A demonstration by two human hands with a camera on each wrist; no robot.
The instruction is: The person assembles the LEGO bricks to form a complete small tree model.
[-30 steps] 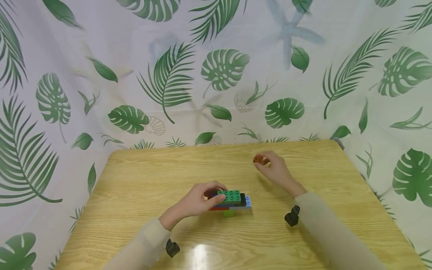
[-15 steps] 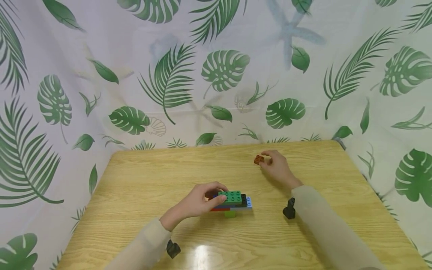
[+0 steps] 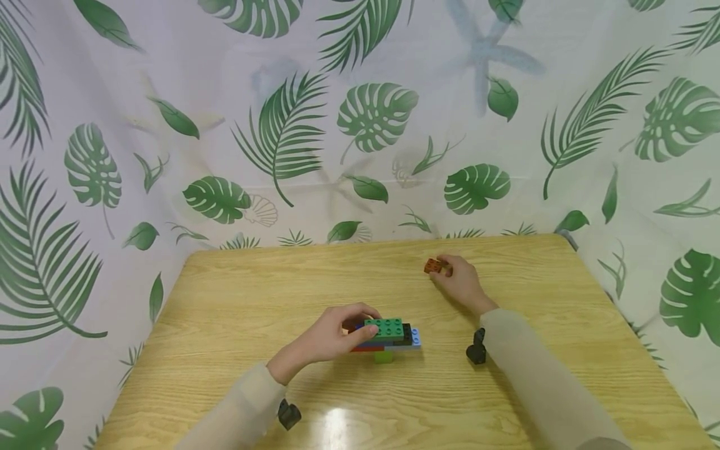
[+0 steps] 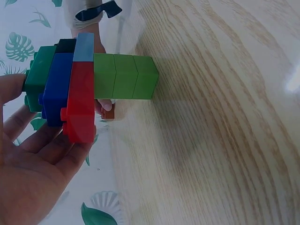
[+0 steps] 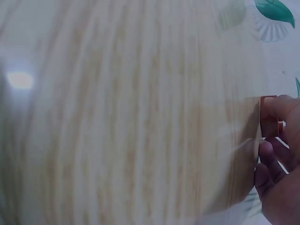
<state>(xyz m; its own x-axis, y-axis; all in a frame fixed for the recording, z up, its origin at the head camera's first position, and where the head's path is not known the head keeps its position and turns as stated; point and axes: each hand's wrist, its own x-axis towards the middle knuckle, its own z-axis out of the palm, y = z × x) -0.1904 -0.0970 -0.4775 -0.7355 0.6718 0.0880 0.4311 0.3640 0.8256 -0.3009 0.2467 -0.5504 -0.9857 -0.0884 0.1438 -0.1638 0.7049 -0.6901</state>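
In the head view my left hand (image 3: pixel 334 334) grips a structure of toy building bricks, its thumb on the dark green brick (image 3: pixel 384 328) on top. The left wrist view shows a blue brick (image 4: pixel 58 86), a red brick (image 4: pixel 81 103) and a grey-blue brick (image 4: pixel 85 47) beneath it, over a column of lime green bricks (image 4: pixel 124 76). A black brick (image 3: pixel 406 334) and a light blue studded end (image 3: pixel 416 337) show at the right side. Farther back, my right hand (image 3: pixel 461 284) pinches a small reddish-brown brick (image 3: pixel 432 265), low over or on the table; the right wrist view shows part of it (image 5: pixel 268 117).
The wooden table (image 3: pixel 270 281) has its back edge just beyond the right hand. A white curtain with green leaf prints (image 3: pixel 365 156) hangs behind and on both sides. A black wrist camera (image 3: pixel 289 414) sits under the left cuff, another (image 3: pixel 476 349) under the right.
The brown brick has gone from tilted to level with its studs up, and the right hand's fingers have shifted around it. The right forearm has moved slightly left. The left hand and its structure stay put.
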